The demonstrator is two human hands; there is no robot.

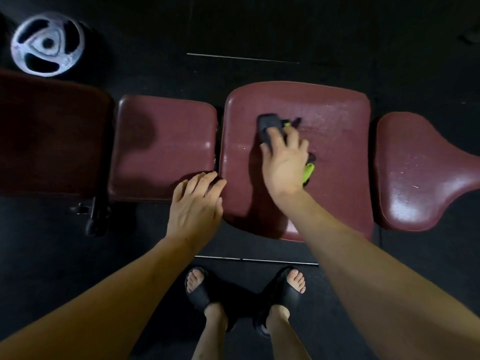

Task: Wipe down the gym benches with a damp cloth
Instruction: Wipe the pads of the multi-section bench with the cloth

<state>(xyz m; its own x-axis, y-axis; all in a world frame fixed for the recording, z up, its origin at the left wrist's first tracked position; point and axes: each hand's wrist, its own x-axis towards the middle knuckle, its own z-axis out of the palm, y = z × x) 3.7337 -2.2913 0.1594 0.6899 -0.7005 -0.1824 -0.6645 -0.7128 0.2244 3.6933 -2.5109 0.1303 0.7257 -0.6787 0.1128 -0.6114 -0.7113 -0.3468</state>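
Observation:
A maroon padded bench runs across the view in separate pads. My right hand [284,159] presses a dark grey cloth with lime-green trim [270,126] flat onto the large middle pad [335,141]. The cloth sticks out beyond my fingertips and beside my palm. My left hand [196,203] rests with straight fingers on the near edge of the smaller pad [161,141], at the gap between the two pads. The pad surfaces look shiny in places.
A tapered maroon pad [420,172] lies at the right and a darker pad [49,136] at the left. A silver weight plate [48,44] lies on the black floor at the far left. My feet in black slides [246,289] stand close to the bench.

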